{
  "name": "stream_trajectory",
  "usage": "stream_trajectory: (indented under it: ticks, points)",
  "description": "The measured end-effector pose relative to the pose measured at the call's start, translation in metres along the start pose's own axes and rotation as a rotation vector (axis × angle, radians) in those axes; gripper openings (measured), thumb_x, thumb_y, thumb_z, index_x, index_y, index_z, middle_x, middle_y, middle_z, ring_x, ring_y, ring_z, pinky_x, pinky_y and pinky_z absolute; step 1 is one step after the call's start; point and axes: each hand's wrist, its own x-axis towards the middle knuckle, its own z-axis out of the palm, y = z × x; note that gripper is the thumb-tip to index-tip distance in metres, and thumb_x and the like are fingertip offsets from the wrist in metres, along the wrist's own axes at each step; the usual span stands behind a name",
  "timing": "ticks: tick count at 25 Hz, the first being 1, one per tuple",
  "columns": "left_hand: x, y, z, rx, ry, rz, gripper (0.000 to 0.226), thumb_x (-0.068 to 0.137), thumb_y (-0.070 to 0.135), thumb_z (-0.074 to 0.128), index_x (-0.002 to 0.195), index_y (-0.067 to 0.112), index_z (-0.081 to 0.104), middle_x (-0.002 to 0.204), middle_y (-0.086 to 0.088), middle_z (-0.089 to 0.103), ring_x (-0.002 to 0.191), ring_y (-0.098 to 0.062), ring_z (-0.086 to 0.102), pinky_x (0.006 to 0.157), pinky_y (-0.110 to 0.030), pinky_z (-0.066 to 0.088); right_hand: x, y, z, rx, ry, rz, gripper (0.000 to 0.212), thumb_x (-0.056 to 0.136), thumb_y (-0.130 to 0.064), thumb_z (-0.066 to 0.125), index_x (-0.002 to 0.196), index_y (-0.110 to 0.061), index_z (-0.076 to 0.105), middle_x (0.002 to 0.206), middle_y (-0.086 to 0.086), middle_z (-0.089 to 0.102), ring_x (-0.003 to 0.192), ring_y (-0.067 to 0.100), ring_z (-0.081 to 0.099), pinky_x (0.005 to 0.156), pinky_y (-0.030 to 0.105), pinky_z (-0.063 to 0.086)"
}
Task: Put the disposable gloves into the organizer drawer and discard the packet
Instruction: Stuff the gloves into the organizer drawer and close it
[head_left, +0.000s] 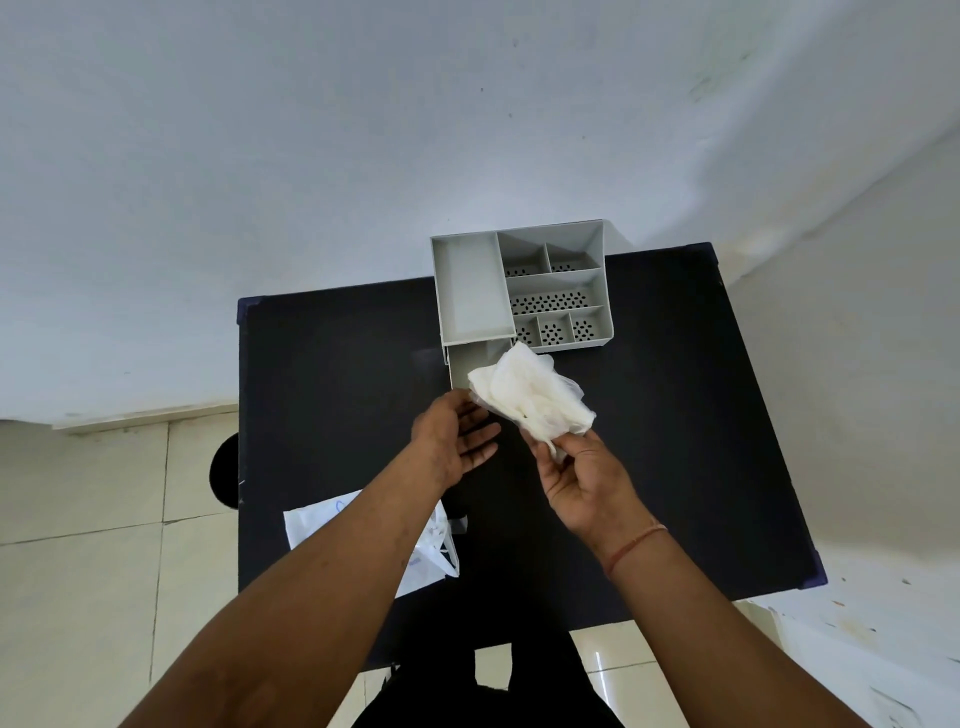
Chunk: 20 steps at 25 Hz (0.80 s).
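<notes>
A crumpled bunch of translucent white disposable gloves (532, 392) hangs above the black table, pinched at its lower end by my right hand (582, 480). My left hand (457, 434) is beside it on the left, palm open, fingertips near or touching the bunch. Behind the gloves stands a grey organizer (519, 286) with several compartments. Its small drawer (470, 364) is pulled out toward me, partly hidden by the gloves. The white plastic packet (426, 551) lies flat at the table's near left, under my left forearm.
The black table (675, 415) stands against a white wall. A round dark object (224, 475) shows on the tiled floor just off the table's left edge. Papers lie on the floor at lower right.
</notes>
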Motion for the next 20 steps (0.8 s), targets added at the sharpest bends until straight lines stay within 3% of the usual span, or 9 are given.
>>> stream_trajectory:
  ticks: [4,8,10,12,15,17,20]
  points:
    - [-0.003,0.001,-0.005,0.032,-0.024,-0.020,0.031,0.098,0.036,0.067,0.114,0.012,0.077,0.104,-0.004,0.079,0.091,-0.027,0.079,0.081,-0.046,0.063,0.005,0.009,0.011,0.002,0.046,-0.045,0.042,0.102,0.004,0.052,0.140,-0.011,0.063,0.138,0.017,0.069,0.128,0.034,0.066,0.065,0.024,0.065]
    - [-0.015,0.004,-0.010,0.062,-0.041,-0.039,0.046,0.099,0.049,0.064,0.118,0.009,0.074,0.112,-0.008,0.081,0.096,-0.029,0.080,0.082,-0.046,0.064,0.007,0.016,0.026,0.033,0.096,-0.082,0.040,0.101,0.006,0.050,0.135,-0.010,0.064,0.138,0.019,0.067,0.128,0.036,0.065,0.063,0.024,0.065]
    - [-0.028,0.001,-0.008,0.125,-0.112,-0.067,0.054,0.099,0.055,0.062,0.121,0.007,0.074,0.111,-0.011,0.083,0.097,-0.031,0.081,0.083,-0.048,0.066,0.006,0.021,0.037,0.057,0.114,-0.082,0.035,0.101,0.006,0.050,0.127,-0.010,0.067,0.137,0.022,0.067,0.120,0.035,0.068,0.061,0.024,0.065]
    - [-0.041,-0.003,-0.003,0.146,-0.194,-0.035,0.054,0.097,0.058,0.065,0.120,0.011,0.077,0.109,-0.012,0.084,0.097,-0.031,0.082,0.087,-0.052,0.066,0.002,0.029,0.049,0.034,0.163,-0.101,0.031,0.101,0.006,0.052,0.117,-0.012,0.071,0.127,0.023,0.071,0.100,0.033,0.073,0.058,0.027,0.065]
    - [-0.048,-0.003,0.000,0.271,-0.144,0.152,0.030,0.095,0.039,0.077,0.106,0.012,0.078,0.099,-0.013,0.084,0.088,-0.029,0.082,0.081,-0.054,0.068,-0.002,0.042,0.061,-0.150,0.240,-0.161,0.027,0.099,0.003,0.058,0.112,-0.015,0.074,0.107,0.016,0.078,0.083,0.029,0.077,0.056,0.035,0.064]
    - [-0.042,0.002,-0.006,0.405,-0.066,0.256,0.013,0.093,0.021,0.077,0.101,0.010,0.076,0.098,-0.013,0.083,0.087,-0.029,0.082,0.076,-0.054,0.069,-0.003,0.043,0.065,-0.311,0.259,-0.169,0.021,0.098,-0.002,0.062,0.110,-0.015,0.073,0.103,0.013,0.078,0.086,0.028,0.076,0.061,0.037,0.064]
    - [-0.035,0.022,-0.019,0.573,-0.018,0.296,0.011,0.092,0.011,0.074,0.102,0.007,0.074,0.101,-0.015,0.080,0.082,-0.030,0.082,0.067,-0.047,0.070,0.001,0.036,0.069,-0.524,0.291,-0.158,0.006,0.094,-0.014,0.070,0.099,-0.017,0.070,0.103,0.013,0.077,0.095,0.030,0.075,0.079,0.046,0.064]
